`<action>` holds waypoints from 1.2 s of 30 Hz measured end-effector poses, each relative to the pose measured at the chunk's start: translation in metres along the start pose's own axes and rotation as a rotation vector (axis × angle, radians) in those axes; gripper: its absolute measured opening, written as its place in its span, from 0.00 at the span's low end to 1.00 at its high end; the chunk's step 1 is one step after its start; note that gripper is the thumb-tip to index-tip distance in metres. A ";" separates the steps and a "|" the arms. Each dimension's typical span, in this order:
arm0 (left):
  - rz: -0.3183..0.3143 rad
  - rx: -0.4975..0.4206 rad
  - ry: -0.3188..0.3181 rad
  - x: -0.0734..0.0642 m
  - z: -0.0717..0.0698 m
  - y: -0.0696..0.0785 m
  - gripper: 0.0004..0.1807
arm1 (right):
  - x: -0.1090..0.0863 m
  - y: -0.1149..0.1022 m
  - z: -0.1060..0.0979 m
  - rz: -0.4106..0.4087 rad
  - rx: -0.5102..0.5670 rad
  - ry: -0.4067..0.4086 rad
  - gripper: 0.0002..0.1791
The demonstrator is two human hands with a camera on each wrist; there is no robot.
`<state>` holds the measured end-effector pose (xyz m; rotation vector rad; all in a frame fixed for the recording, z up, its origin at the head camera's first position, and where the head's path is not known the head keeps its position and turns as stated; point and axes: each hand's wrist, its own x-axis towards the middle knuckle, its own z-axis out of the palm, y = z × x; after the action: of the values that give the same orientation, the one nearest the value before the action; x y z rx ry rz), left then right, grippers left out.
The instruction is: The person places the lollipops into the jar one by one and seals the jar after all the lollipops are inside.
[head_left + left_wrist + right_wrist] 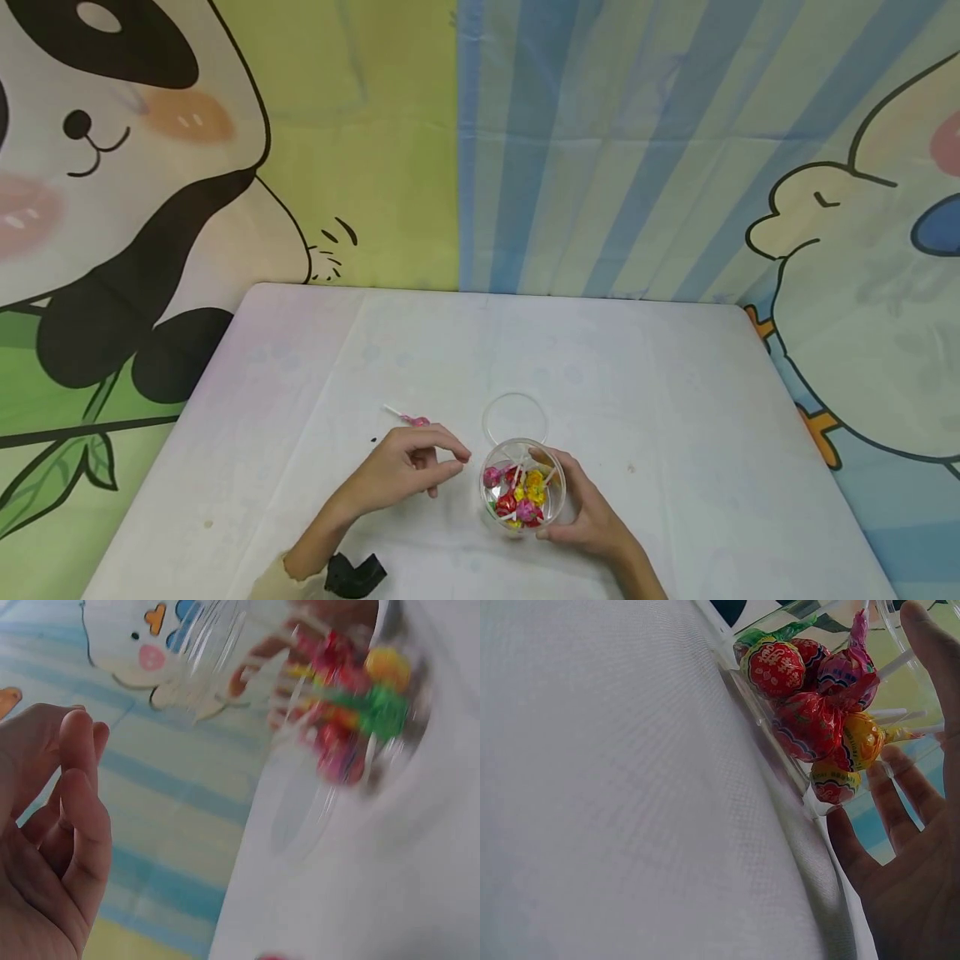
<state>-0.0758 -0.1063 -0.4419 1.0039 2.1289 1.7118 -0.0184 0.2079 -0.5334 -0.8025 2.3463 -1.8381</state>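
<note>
A clear round jar (486,492) holds several lollipops (527,492) in red, pink, yellow and green wrappers, with white sticks. My right hand (588,517) grips the jar from its right side, thumb in front and fingers behind; the right wrist view shows the palm of this right hand (922,855) and the jar's base against the white cloth. Left of the jar, apart from it, my left hand (408,468) hovers with fingers loosely bent. Nothing shows between those fingers (86,817). Just beyond the left hand lies a single pink lollipop (418,421), partly hidden.
A clear round lid (515,394) lies flat behind the jar. The white cloth-covered table (645,375) meets cartoon-printed curtains (555,150) at its back and sides. A tiny dark speck (373,439) is near the lone lollipop. A black strap (355,575) sits at my left wrist.
</note>
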 end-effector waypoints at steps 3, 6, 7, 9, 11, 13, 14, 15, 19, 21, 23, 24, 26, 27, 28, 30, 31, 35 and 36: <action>0.002 0.088 0.059 -0.006 -0.022 -0.003 0.09 | 0.000 0.000 -0.001 -0.010 -0.002 0.001 0.53; 0.000 0.217 0.100 -0.008 -0.043 -0.010 0.11 | -0.001 -0.001 -0.002 -0.009 0.002 0.005 0.53; -0.010 0.270 0.114 -0.008 -0.049 -0.013 0.12 | -0.001 -0.001 -0.003 -0.007 0.006 0.007 0.53; -0.040 0.383 0.134 -0.008 -0.061 -0.022 0.13 | -0.001 -0.001 -0.003 -0.004 0.009 0.009 0.53; -0.110 0.480 0.143 -0.009 -0.070 -0.033 0.14 | 0.000 -0.001 -0.003 -0.006 0.011 0.009 0.53; -0.213 0.567 0.130 -0.010 -0.076 -0.045 0.14 | 0.000 -0.001 -0.003 -0.014 0.012 0.007 0.53; -0.262 0.598 0.117 -0.011 -0.078 -0.052 0.14 | 0.000 -0.001 -0.002 -0.017 0.012 0.006 0.53; -0.305 0.628 0.104 -0.012 -0.080 -0.058 0.14 | 0.000 -0.001 -0.002 -0.021 0.012 0.005 0.53; -0.388 0.693 0.079 -0.017 -0.081 -0.077 0.13 | -0.001 0.000 0.000 -0.022 0.012 0.002 0.53; -0.390 0.701 0.093 -0.019 -0.080 -0.083 0.12 | 0.000 0.000 0.001 -0.020 0.013 0.002 0.53; -0.387 0.696 0.113 -0.019 -0.079 -0.085 0.12 | 0.000 0.000 0.001 -0.022 0.012 0.002 0.53; -0.383 0.696 0.123 -0.019 -0.079 -0.085 0.12 | 0.000 0.000 0.000 -0.021 0.013 0.004 0.53; -0.377 0.695 0.134 -0.019 -0.079 -0.085 0.11 | 0.000 0.000 0.000 -0.028 0.016 0.004 0.53; -0.376 0.698 0.136 -0.019 -0.079 -0.085 0.11 | 0.000 0.000 0.000 -0.027 0.016 0.005 0.53; -0.376 0.698 0.138 -0.019 -0.079 -0.085 0.11 | 0.000 -0.001 0.000 -0.026 0.015 0.005 0.53; -0.378 0.703 0.138 -0.020 -0.079 -0.084 0.11 | 0.000 0.000 0.000 -0.021 0.011 0.007 0.53; -0.381 0.705 0.138 -0.020 -0.079 -0.084 0.10 | 0.000 0.000 0.001 -0.018 0.010 0.007 0.53; -0.393 0.680 0.125 -0.020 -0.081 -0.082 0.08 | 0.000 0.000 0.001 -0.009 0.010 0.005 0.53; -0.389 0.663 0.120 -0.020 -0.081 -0.082 0.08 | 0.000 0.000 0.001 -0.009 0.014 0.004 0.53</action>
<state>-0.1368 -0.1886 -0.4987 0.5505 2.8168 0.9184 -0.0181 0.2071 -0.5335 -0.8106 2.3332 -1.8593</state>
